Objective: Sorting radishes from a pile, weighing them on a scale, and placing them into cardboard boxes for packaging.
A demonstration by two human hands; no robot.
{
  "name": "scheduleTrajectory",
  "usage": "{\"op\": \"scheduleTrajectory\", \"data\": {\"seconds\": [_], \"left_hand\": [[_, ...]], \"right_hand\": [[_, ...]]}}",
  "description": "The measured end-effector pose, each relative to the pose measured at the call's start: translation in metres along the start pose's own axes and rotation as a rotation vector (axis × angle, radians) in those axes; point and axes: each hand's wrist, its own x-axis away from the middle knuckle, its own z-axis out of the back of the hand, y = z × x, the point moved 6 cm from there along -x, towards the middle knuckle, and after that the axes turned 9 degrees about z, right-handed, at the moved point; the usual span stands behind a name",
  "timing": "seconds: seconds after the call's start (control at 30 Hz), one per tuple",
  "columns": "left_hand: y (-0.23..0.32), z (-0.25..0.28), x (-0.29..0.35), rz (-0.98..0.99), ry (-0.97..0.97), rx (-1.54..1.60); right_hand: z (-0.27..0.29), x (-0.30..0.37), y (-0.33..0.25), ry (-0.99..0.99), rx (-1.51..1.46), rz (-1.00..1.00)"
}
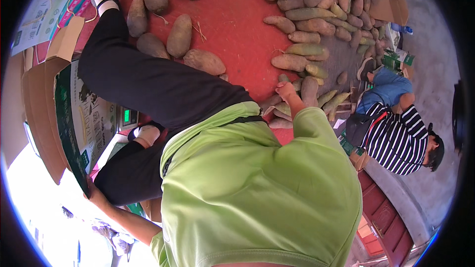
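Observation:
My right hand (pixel 286 90) reaches over the right part of the red floor covering, its fingers closed on the end of a soil-covered radish (pixel 283 77). More radishes, brown and greenish, lie close around it, one long brown one (pixel 309 91) just to its right. At the lower left, my left hand (pixel 95 195) grips the edge of a cardboard box (pixel 74 123) with dark green and white sides. The flaps of that box stand up and outward. Some of my left fingers are hidden behind its edge.
Radishes form a big pile (pixel 316 12) at the upper right. Several thick brown roots (pixel 179 34) lie beyond my leg. A scale with a green display (pixel 127 115) stands beside the box. A co-worker in a striped top (pixel 396 138) crouches at right, near an open carton (pixel 391 7).

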Motion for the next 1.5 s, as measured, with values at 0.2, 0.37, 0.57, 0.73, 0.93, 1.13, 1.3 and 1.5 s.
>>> {"op": "scheduleTrajectory", "data": {"seconds": [0.2,0.37,0.57,0.73,0.93,1.13,1.3,1.5], "left_hand": [[0.011,-0.003,0.004,-0.017,-0.055,0.009],[0.01,0.0,0.005,0.088,0.039,0.078],[0.015,-0.004,0.002,0.033,0.033,0.156],[-0.002,0.005,0.004,0.03,0.069,0.05],[-0.014,0.004,-0.006,0.009,-0.012,0.052],[-0.018,0.003,0.0,-0.045,-0.022,0.104],[0.012,-0.001,0.005,-0.186,-0.005,0.048],[0.025,0.007,0.013,-0.322,0.091,0.111]], "right_hand": [[0.052,0.02,-0.059,0.131,0.372,0.119],[0.06,0.043,-0.097,0.021,0.87,0.216],[0.038,0.047,-0.065,-0.216,1.335,0.359],[0.04,0.027,-0.068,-0.213,1.467,0.37],[0.034,0.025,-0.079,-0.229,1.495,0.399],[0.049,0.005,-0.124,-0.189,1.271,0.506],[0.059,0.013,-0.152,-0.15,1.21,0.584],[0.087,0.049,-0.242,-0.065,1.105,0.636]]}}
